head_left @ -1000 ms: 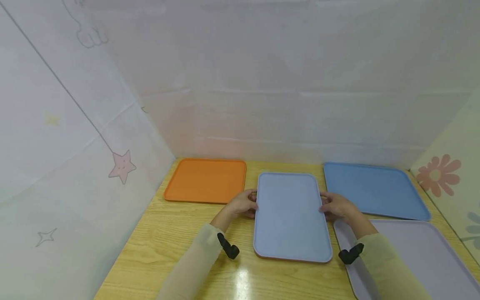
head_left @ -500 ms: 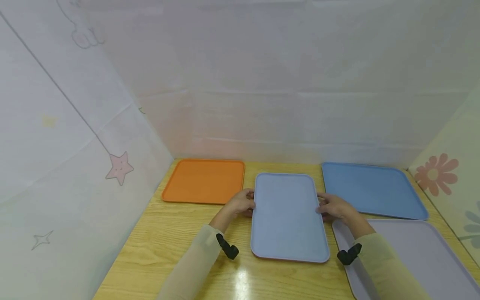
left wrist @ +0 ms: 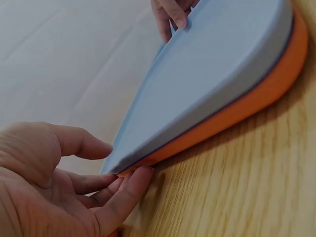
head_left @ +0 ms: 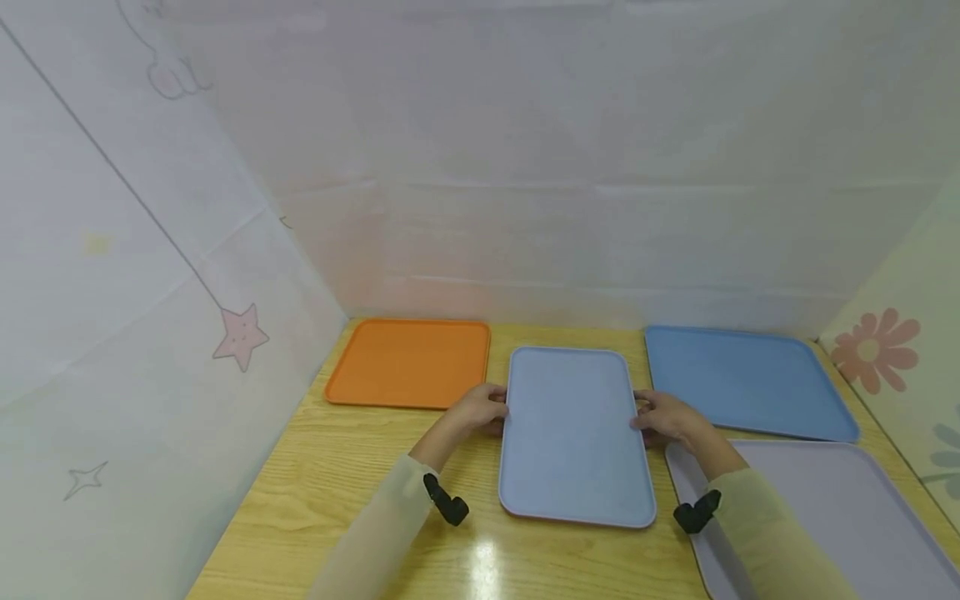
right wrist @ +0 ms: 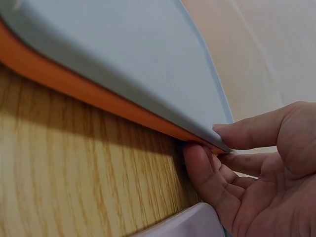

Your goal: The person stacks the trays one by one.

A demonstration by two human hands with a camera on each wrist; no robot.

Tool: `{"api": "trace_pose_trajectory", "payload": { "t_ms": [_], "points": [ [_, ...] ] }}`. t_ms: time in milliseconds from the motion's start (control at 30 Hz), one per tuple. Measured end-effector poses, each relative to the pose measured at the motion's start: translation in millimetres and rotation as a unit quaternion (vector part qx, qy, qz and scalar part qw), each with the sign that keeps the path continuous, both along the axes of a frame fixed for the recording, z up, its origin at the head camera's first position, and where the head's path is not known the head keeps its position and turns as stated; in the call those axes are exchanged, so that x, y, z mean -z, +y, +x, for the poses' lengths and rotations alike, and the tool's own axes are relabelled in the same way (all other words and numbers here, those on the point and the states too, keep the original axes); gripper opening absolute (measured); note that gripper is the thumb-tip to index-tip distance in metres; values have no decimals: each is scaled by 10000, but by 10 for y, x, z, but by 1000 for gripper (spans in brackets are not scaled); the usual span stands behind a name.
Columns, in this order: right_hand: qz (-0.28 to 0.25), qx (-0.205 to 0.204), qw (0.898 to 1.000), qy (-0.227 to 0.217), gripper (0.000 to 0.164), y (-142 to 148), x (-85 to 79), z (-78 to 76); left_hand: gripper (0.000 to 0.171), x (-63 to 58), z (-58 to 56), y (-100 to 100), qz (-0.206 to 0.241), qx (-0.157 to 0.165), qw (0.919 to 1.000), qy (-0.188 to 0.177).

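Observation:
A pale blue tray [head_left: 577, 437] lies upright in the middle, its long sides pointing away from me. Under it, an orange tray [left wrist: 247, 106] shows as a band along the lower edge in both wrist views. My left hand [head_left: 477, 408] grips the left side of the pair, thumb at the top rim and fingers tucked beneath. On the opposite side my right hand [head_left: 667, 418] does the same, its thumb [right wrist: 247, 132] on the blue rim and fingertips against the orange underside. A shadow runs along the wood below the two stacked trays.
Another orange tray [head_left: 408, 363] lies at the back left of the wooden table [head_left: 322, 475]. A darker blue tray [head_left: 750, 379] sits at the back right, with a pale lilac tray [head_left: 832, 508] in front of it, under my right forearm. Fabric walls [head_left: 525, 208] enclose the table.
The pair of stacked trays has shifted slightly left, both hands moving with it and keeping their grip. The other trays stay where they were.

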State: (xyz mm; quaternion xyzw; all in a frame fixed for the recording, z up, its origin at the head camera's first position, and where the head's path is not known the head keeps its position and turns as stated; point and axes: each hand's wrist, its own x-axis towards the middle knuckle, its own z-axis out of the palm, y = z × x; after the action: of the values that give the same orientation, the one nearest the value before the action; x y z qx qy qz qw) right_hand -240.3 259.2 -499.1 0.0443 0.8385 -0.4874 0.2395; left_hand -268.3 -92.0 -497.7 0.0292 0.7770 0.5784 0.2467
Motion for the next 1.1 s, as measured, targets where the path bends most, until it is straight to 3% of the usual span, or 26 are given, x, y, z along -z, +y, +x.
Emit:
{"api": "trace_pose_trajectory", "payload": {
  "t_ms": [100,233,433,600,800,1033,1100],
  "points": [
    [6,-5,10000,-17,75,-1,-2,-6,51,-55,55,-136,145,-274,9994,123],
    [37,-2,10000,-16,76,-4,0,1,50,-91,95,-408,209,-1005,9939,402],
    [5,-6,10000,6,76,6,4,-1,55,-73,95,-891,265,-2258,9731,377],
    [-35,-41,10000,-3,77,10,4,-7,63,-70,156,-1200,463,-2975,9534,184],
    [80,-74,9999,48,77,11,-13,0,76,-42,203,-1396,841,-3424,9358,-53],
    [171,-85,9998,36,76,10,4,-2,87,44,218,-1535,1163,-3736,9200,-241],
    [144,-89,9999,26,77,12,13,-10,87,71,212,-1567,1288,-3892,9119,-209]
  ]
}}
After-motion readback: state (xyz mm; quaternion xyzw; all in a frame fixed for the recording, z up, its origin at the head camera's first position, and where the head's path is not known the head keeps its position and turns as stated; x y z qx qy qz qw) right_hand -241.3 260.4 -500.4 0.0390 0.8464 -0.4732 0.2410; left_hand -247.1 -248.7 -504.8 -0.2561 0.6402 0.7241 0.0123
